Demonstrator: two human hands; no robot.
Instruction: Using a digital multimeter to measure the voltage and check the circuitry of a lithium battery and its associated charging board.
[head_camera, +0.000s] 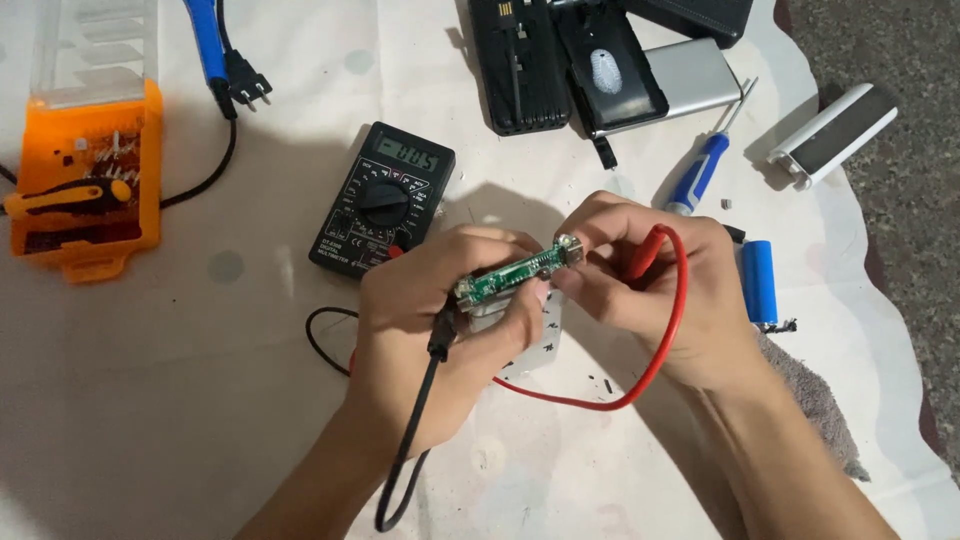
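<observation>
A narrow green circuit board (512, 272) with a metal connector at its right end is held between both hands above the white cloth. My left hand (430, 320) grips its left end and also holds the black probe (438, 340), whose lead trails down toward me. My right hand (650, 275) pinches the board's right end and holds the red probe (645, 250), its red lead (660, 360) looping under the hands. A black multimeter (382, 198) with a lit display lies just behind my left hand.
An orange bit case (85, 175) sits far left, with a blue tool and plug (228, 70) beside it. Black and silver power-bank shells (600, 65) lie at the top. A blue-handled screwdriver (700, 172), blue cylindrical cell (760, 280) and white casing (830, 135) lie right.
</observation>
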